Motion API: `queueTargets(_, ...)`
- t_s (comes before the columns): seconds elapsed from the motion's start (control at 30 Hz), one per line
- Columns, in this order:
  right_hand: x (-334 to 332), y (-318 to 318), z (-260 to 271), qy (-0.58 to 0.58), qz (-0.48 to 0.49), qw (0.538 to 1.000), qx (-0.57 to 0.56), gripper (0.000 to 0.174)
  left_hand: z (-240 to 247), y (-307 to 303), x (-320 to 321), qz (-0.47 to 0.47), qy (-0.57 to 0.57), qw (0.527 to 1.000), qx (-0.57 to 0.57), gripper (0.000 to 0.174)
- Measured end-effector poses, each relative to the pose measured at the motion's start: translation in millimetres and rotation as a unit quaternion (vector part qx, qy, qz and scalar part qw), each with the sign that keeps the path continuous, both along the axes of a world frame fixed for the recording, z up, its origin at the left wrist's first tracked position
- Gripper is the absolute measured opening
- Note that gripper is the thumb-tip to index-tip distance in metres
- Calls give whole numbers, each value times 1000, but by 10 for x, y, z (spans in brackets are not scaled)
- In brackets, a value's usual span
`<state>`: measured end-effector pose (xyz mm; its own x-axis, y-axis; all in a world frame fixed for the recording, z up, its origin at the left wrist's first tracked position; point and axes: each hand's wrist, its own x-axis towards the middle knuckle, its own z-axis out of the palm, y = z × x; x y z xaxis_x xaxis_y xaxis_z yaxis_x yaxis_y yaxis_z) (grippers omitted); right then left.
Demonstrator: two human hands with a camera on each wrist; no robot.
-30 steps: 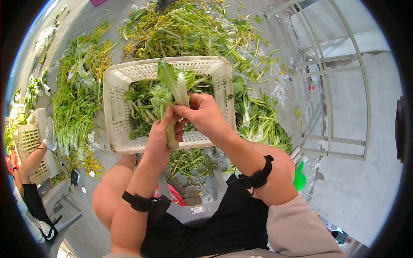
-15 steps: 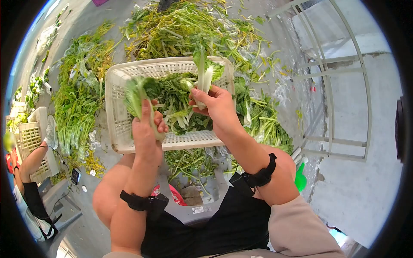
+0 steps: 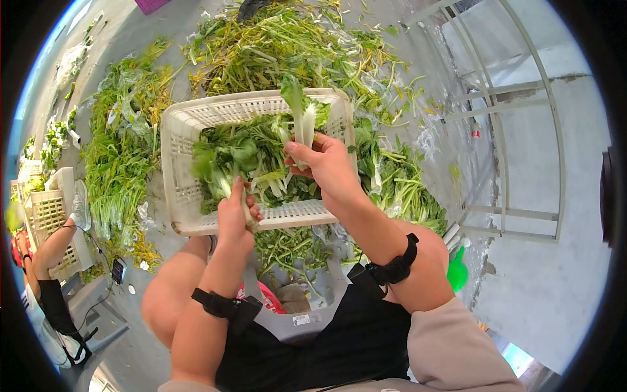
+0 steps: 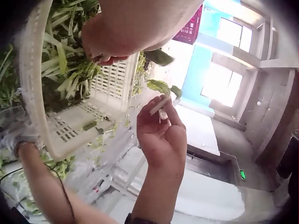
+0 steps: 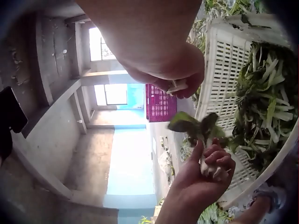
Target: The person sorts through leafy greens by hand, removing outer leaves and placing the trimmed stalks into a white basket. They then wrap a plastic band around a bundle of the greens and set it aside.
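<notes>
My left hand [image 3: 234,215] grips a leafy green with a pale stem [image 3: 226,185] over the left part of the white plastic crate [image 3: 177,163]; its leaves are blurred. My right hand [image 3: 330,166] pinches the base of another leafy green [image 3: 304,124], its broad white stem upright over the crate's right part. In the right wrist view, the left fingers wrap around the stem and dark leaves [image 5: 184,125] stick out past them. Inside the crate lie loose greens [image 3: 268,140] with pale stalks.
Heaps of green and yellowing leaves [image 3: 274,52] cover the floor behind the crate and along its left and right. A metal frame [image 3: 499,130] stands at the right. At far left, another person's leg [image 3: 55,245] is beside a second crate [image 3: 55,209].
My hands, close together over the crate a second ago, have moved apart, each with a leafy green. The left hand's green now tips forward over the crate; the right hand has shifted rightward.
</notes>
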<state>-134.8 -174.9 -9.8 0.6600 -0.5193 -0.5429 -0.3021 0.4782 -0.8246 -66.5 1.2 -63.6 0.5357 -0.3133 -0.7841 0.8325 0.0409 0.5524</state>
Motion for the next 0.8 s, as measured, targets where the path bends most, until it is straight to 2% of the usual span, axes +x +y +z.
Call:
queueTargets(0.1,-22,-18,-38,-28,13,1000,6,20,204,-76,-27,-6,-20,997,-69,37)
queueTargets(0.2,-20,32,30,-19,16,1000,17,21,224,-81,61,4,-54,996,-73,34)
queueTargets(0.33,-25,90,-7,-30,28,998,38,25,147,-69,46,0,-45,999,0,30)
queueTargets(0.4,2,132,24,-31,0,998,58,19,182,-90,54,-1,-45,999,19,30)
queueTargets(0.47,-20,138,14,-34,38,997,57,20,180,-83,48,-3,-55,998,-5,30)
queueTargets(0.5,-31,119,1,-26,78,995,51,27,180,-66,48,0,-50,998,-37,29)
queueTargets(0.63,-36,203,-21,-35,88,993,63,26,250,-81,36,-20,-52,996,-68,28)
queueTargets(0.73,-53,241,-65,-48,106,989,86,25,247,-113,33,-22,-67,995,-71,34)
queueTargets(0.8,-62,266,-22,-56,95,988,112,24,239,-109,43,0,-19,991,-132,47)
